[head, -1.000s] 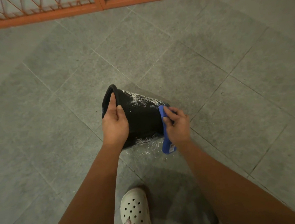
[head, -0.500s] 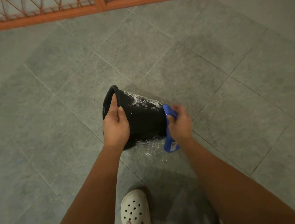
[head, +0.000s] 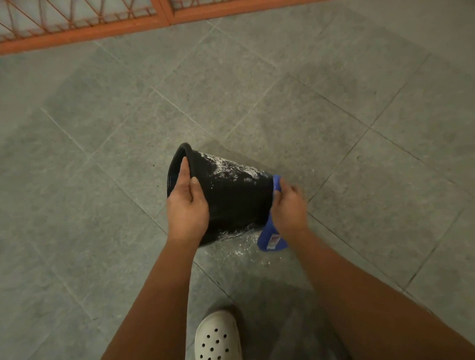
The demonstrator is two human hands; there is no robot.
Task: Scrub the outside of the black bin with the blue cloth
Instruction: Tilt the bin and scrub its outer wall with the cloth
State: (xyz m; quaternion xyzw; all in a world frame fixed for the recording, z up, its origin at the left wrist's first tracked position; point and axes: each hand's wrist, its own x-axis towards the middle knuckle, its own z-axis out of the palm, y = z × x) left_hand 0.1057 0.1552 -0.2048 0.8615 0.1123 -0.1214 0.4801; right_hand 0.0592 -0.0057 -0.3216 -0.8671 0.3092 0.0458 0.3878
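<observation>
Suds [head: 228, 166] on tipped black bin [head: 234, 206]; left grip [head: 187, 210] round rim [head: 184, 150], right grip [head: 289, 209] seemingly pinching blue cloth [head: 270, 238]

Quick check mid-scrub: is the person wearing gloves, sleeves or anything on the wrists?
No gloves: the left hand and right hand are bare, no rings visible. The left forearm and right forearm show no sleeve, watch or band up to the frame edge. One foot wears a white perforated clog.

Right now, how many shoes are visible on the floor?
1. The white clog stands at the bottom centre of the view, on the tiled floor. A second shoe may be hidden outside the frame.
</observation>
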